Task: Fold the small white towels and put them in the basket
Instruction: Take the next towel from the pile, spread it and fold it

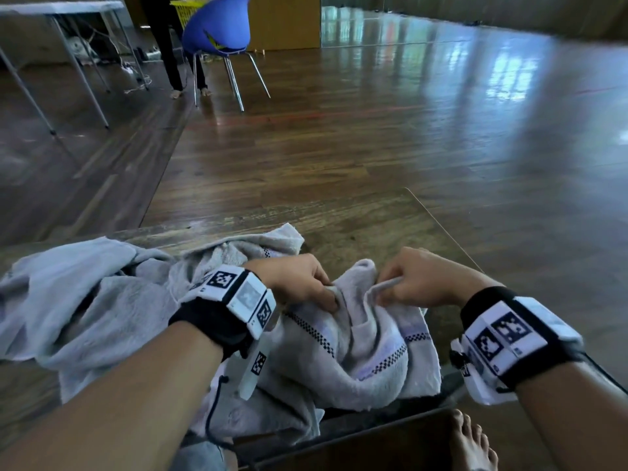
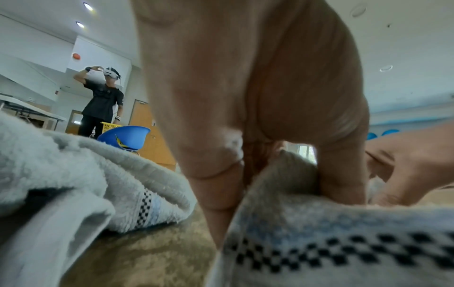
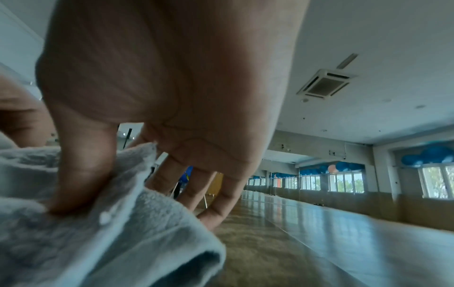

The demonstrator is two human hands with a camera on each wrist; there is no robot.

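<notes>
Head view: we sit at a low table with a glossy brown top. Our left hand and right hand meet near the table's middle, close together but not touching, each pinching a raised fold of one towel.

Left hand: thumb and curled fingers nip the fold's top edge. Left wrist view confirms it, fingers pressed down into the pile, thumb on the near side.

Right hand: thumb and forefinger pinch the hem. In the right wrist view the thumb presses into the cloth while the other three fingers hang loosely curled, clear of it.

Towel: pale, crumpled, with a checked black-and-white band and a faint blue stripe. It lies from the table's middle to the near edge, its lower part spilling over that edge (toward our lap).

Second towel: rumpled heap over the table's left side, touching the first one behind our left wrist. Whether more than one cloth makes up that heap, we cannot tell.

Both wrists carry black straps with white marker blocks.

Beyond the table: wood floor, a blue chair at far left, a yellow basket behind it, and another person standing there with a headset on. Our bare foot shows below the table's near right corner.
</notes>
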